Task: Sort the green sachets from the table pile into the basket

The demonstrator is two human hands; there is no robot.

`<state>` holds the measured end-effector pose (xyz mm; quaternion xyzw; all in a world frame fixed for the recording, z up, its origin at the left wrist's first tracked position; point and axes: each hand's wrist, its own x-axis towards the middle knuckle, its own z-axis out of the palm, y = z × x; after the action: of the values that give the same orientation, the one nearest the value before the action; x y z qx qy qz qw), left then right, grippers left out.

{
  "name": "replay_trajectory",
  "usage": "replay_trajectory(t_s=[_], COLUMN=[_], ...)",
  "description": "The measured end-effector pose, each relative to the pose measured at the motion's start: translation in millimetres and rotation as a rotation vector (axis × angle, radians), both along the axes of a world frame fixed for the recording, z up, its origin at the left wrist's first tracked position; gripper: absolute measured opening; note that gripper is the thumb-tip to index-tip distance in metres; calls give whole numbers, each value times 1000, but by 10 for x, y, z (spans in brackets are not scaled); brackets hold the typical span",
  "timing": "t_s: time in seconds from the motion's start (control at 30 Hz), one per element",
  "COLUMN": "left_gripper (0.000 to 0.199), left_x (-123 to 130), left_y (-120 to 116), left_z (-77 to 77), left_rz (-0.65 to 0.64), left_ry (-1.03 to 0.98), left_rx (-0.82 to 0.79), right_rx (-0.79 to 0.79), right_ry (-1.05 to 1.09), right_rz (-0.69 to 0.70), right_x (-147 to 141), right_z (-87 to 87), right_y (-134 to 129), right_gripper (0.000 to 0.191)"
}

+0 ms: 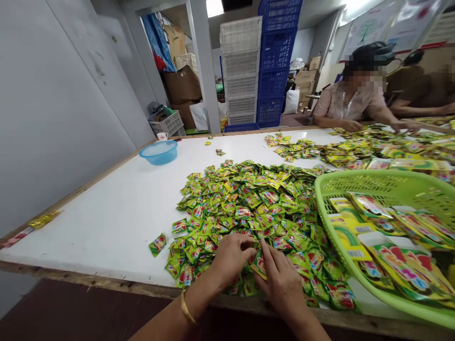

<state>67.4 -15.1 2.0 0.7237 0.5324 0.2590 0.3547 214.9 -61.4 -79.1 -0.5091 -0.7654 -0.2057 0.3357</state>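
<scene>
A large heap of small green-and-yellow packets with red fruit pictures lies on the table before me. At its near side my right hand has its thumb and fingers closed on one small packet. My left hand, a gold bangle on its wrist, meets the right one there, thumb and forefinger pinched at the same packet's upper edge. The left fingertips partly hide that edge. To the right of my hands stands a green basket holding several larger flat packs with similar prints.
A blue round basket sits at the white table's far left. One stray packet lies left of the heap. Across the table at right, a person handles another packet pile. Stacked crates stand behind.
</scene>
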Motion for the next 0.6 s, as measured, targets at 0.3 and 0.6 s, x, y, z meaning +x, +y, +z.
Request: replay_trajectory(t_s=[0.3, 0.6], left_gripper=[22, 25], left_x=[-44, -39], left_y=[132, 207], left_z=[-37, -69], left_rz=[-185, -385], left_ry=[111, 72], left_rx=[-102, -188], right_rx=[-45, -73], right_ry=[-16, -36], right_rz=[-6, 17], right_x=[-54, -68], right_z=[82, 9], right_y=[-44, -46], right_gripper=[58, 59])
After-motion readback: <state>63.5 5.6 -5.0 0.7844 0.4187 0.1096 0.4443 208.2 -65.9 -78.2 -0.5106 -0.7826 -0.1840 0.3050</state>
